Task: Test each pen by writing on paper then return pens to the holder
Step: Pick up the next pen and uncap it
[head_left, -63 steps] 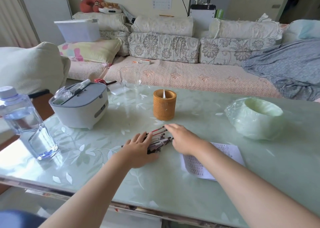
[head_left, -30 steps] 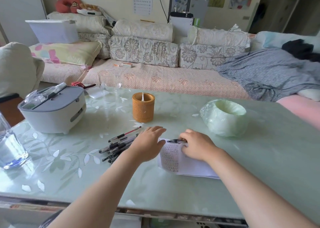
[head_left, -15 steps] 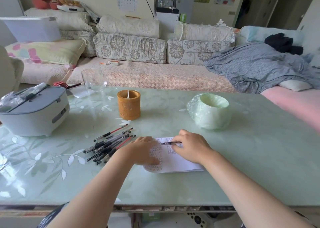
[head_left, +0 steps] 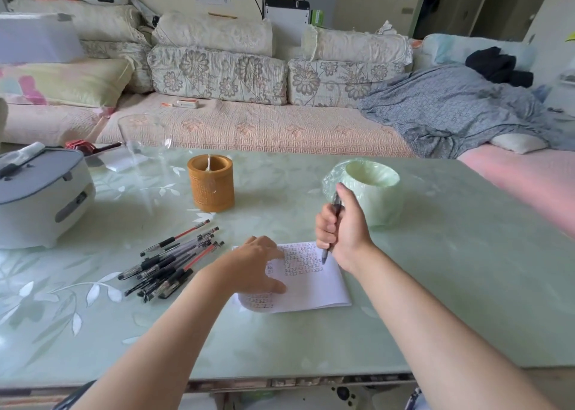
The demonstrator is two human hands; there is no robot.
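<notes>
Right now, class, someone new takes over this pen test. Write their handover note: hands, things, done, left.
Right hand grips one pen, tip down over the paper.
Left hand presses flat on the paper's left side.
Other pens lie piled on the table left of the paper; holder stands behind them.
Done: paper carries rows of marks.
Left: test the held pen, then the pile, return all to the holder.

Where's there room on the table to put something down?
Bare table lies right of the paper, in front of the green bowl. Another free patch sits between the brown holder and that bowl. It is crowded around the pile of pens and the paper, where the left hand rests and the right hand grips a pen.
</notes>
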